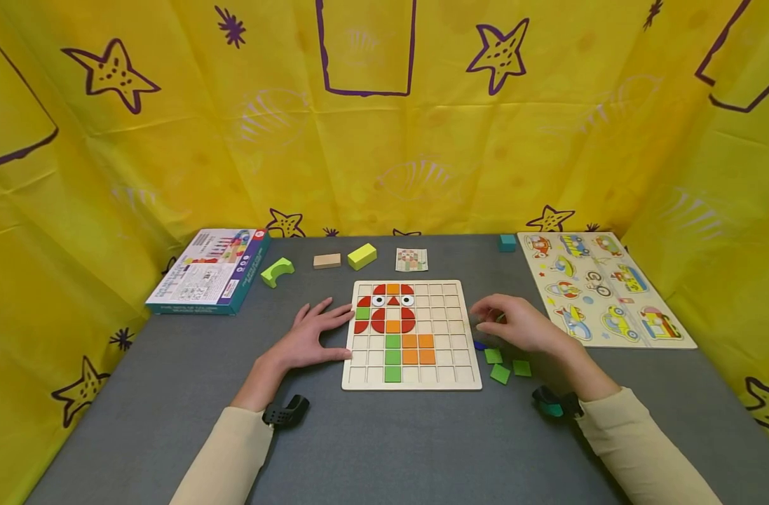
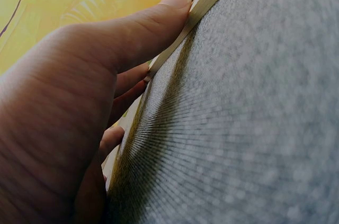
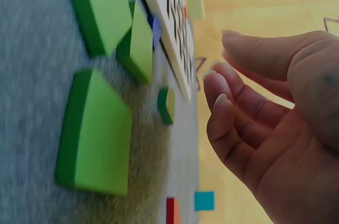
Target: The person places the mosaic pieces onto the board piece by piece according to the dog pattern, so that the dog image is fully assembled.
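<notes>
My left hand [image 1: 310, 338] lies at the left side of a wooden grid board [image 1: 450, 372], thumb and fingertips spread along its edge. In the left wrist view the thumb [image 2: 159, 15] touches the board's rim. On the board are red curved pieces, two eye tiles, green square tiles [image 1: 392, 356] in a column and orange square tiles [image 1: 418, 349]. Above the table at the board's right side, my right hand [image 1: 516, 324] has loosely bent fingers with nothing visible in them. Loose green tiles [image 3: 100, 134] lie below it, with a blue piece [image 1: 479, 346] by the board's edge.
Behind the board lie a small picture card [image 1: 411, 259], a yellow block [image 1: 362, 257], a tan block [image 1: 327, 261] and a green arch block [image 1: 277, 272]. A box [image 1: 207, 272] is at left. On the right are a vehicle puzzle board [image 1: 605, 291] and a teal cube [image 1: 507, 243].
</notes>
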`<state>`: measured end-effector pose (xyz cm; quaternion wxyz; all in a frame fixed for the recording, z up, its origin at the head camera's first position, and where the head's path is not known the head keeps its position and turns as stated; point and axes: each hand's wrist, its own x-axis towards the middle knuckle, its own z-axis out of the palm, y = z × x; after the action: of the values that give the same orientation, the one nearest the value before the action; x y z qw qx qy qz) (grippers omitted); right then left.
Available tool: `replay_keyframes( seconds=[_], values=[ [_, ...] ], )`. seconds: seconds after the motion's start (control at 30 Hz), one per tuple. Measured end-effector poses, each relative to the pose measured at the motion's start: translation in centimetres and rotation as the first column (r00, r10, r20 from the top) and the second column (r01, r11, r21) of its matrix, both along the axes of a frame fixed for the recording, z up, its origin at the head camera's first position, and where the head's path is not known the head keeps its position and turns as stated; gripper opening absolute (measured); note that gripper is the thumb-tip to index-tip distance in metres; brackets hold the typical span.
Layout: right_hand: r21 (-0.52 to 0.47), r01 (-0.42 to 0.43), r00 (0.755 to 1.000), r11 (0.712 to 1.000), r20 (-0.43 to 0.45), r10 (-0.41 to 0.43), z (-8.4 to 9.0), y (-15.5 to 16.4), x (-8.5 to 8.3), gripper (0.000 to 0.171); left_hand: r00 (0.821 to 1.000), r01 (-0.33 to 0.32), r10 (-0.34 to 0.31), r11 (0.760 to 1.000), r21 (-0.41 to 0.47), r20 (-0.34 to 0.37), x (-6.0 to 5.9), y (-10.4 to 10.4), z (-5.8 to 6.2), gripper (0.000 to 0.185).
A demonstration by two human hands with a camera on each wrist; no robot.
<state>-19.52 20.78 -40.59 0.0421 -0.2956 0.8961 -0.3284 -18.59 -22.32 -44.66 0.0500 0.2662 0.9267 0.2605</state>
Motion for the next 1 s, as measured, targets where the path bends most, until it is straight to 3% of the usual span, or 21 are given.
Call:
replay_keyframes(
  seconds=[0.3, 0.73, 1.0],
  values=[
    [-0.017, 0.052, 0.998, 0.998, -0.017, -0.053, -1.2, 1.3, -0.6, 0.019, 1.000, -0.002, 0.002, 1.000, -0.001, 0.002, 0.0, 0.1, 0.1, 0.085],
    [0.082, 0.072, 0.997, 0.994, -0.012, -0.072, -1.9, 1.5, -1.0, 0.016, 1.000, -0.005, 0.005, 1.000, -0.002, 0.006, 0.1, 0.0, 0.0, 0.085],
    [0.038, 0.059, 0.996, 0.998, 0.061, -0.061, -1.8, 1.0, -0.7, 0.011, 1.000, 0.000, 0.000, 1.000, 0.001, 0.000, 0.1, 0.1, 0.1, 0.085]
  ],
)
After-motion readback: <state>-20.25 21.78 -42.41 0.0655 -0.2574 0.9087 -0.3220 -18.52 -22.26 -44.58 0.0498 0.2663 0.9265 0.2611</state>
